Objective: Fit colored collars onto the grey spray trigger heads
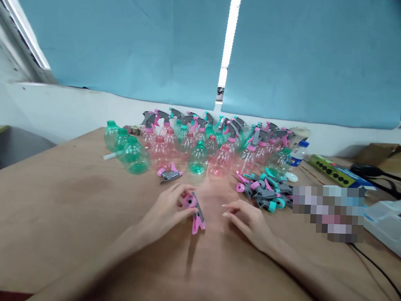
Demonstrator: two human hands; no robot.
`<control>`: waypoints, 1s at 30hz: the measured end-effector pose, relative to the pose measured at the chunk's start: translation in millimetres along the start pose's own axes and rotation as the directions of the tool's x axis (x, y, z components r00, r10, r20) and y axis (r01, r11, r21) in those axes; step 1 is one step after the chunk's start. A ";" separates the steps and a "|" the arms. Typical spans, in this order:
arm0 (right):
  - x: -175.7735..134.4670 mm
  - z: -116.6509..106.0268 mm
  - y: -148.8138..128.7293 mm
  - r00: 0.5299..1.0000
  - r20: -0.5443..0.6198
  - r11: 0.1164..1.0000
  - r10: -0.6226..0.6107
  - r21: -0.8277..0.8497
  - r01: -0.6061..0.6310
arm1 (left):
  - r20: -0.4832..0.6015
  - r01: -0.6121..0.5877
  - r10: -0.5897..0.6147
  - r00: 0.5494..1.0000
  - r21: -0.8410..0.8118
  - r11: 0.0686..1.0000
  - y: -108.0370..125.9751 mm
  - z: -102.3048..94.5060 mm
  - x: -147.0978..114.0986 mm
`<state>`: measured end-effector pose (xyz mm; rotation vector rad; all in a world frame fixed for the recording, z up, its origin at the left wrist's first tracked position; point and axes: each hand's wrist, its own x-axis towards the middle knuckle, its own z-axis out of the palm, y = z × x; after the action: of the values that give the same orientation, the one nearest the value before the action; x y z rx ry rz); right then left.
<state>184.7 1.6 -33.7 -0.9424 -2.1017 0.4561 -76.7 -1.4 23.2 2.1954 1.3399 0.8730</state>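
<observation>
In my left hand (172, 206) is a pink and grey spray trigger head (198, 214), gripped between thumb and fingers by its pink collar, the collar's opening facing me. My right hand (249, 220) hovers over the table to its right, thumb and fingers apart with nothing between them. Beyond my hands stand an open green bottle (199, 158) and an open pink bottle (220, 162). Another pink and grey trigger head (171, 174) lies on the table past my left hand. A pile of trigger heads (266, 192), pink, teal and grey, lies beyond my right hand.
Several bottles with trigger heads fitted (232, 136) fill the back of the table (70, 207). Open green bottles (134, 157) stand at left, near a white tube (112, 155). At right are a Pepsi bottle (298, 155), a green box (333, 172) and a black cable (377, 264).
</observation>
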 end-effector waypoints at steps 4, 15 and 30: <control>-3.3 -5.0 -3.5 0.998 -0.062 0.998 0.031 0.065 -0.027 | 0.024 -0.109 0.112 0.993 -0.105 0.988 26.6 28.4 9.6; -3.5 -7.9 -17.3 0.999 -0.012 0.987 -0.039 0.154 0.040 | -0.206 -0.260 0.209 0.956 -0.261 0.930 35.7 69.0 -2.9; -8.2 -8.2 -24.7 0.987 -0.038 0.981 -0.157 0.106 0.160 | -0.181 -0.546 0.541 0.822 0.024 0.838 35.3 53.7 -2.3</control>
<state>182.8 -20.7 -18.3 -0.7092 -2.0840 0.4665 -17.7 -20.9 6.8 2.5710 0.7471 1.3118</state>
